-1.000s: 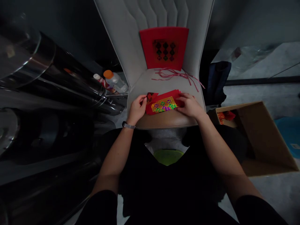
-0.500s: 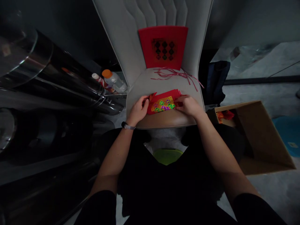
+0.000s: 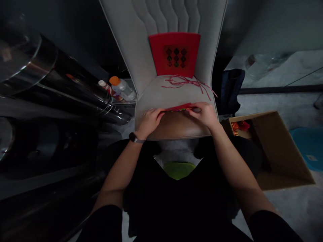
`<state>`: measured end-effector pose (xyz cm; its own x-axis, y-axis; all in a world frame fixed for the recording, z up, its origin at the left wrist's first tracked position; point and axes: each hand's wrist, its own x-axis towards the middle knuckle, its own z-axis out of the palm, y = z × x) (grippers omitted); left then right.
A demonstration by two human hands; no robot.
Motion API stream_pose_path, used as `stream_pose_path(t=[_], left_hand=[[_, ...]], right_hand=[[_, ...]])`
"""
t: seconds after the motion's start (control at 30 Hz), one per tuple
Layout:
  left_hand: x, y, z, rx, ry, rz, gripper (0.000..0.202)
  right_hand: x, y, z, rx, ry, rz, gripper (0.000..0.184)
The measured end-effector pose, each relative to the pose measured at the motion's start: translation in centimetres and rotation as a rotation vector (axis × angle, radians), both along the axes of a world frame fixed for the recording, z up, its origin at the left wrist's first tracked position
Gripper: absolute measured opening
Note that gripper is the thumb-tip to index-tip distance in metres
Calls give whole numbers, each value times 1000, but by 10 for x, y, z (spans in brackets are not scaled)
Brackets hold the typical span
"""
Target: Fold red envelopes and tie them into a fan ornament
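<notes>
Left hand (image 3: 149, 120) and right hand (image 3: 205, 114) each pinch one end of the paper (image 3: 179, 108), held edge-on over the seat's (image 3: 174, 94) front edge. It looks mid-fold; a clean crease calls for even pressure.

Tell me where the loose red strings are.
Head view, upper centre: the red strings lie on the chair seat, just below the red card propped against the backrest.
</notes>
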<state>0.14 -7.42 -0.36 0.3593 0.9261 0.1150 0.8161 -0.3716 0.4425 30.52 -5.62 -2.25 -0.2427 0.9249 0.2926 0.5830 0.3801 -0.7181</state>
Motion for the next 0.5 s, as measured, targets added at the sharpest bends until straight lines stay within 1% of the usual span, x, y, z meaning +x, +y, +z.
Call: stream_pose_path(t=[0.07,0.1,0.13,0.17,0.2,0.27,0.33,0.4,0.43,0.5], left_hand=[[-7,3,20,-56,-109,46,32],[-11,7,27,-116,-166,42,35],[-15,13,30,-187,-226,25,36],[-19,21,29,-287,-262,-36,36],[-22,31,24,-359,-286,-90,35],[-24,50,5,-405,-288,-143,33],[-22,65,-18,-383,-262,-100,34],[-17,71,-36,-311,-188,-13,34],[-14,70,-42,-262,-164,19,33],[-9,65,-48,-148,-113,61,29]], right_hand=[[2,-1,9,-22,170,-37,33],[2,0,10,-50,267,-53,37],[2,2,8,-91,364,-63,41],[2,4,4,-141,451,-69,43],[1,8,-3,-198,513,-75,43],[-1,15,-22,-309,540,-127,44],[-3,21,-40,-374,468,-229,47],[-5,24,-53,-404,388,-316,48],[-6,24,-56,-402,353,-345,44],[-8,24,-57,-363,279,-376,31]])
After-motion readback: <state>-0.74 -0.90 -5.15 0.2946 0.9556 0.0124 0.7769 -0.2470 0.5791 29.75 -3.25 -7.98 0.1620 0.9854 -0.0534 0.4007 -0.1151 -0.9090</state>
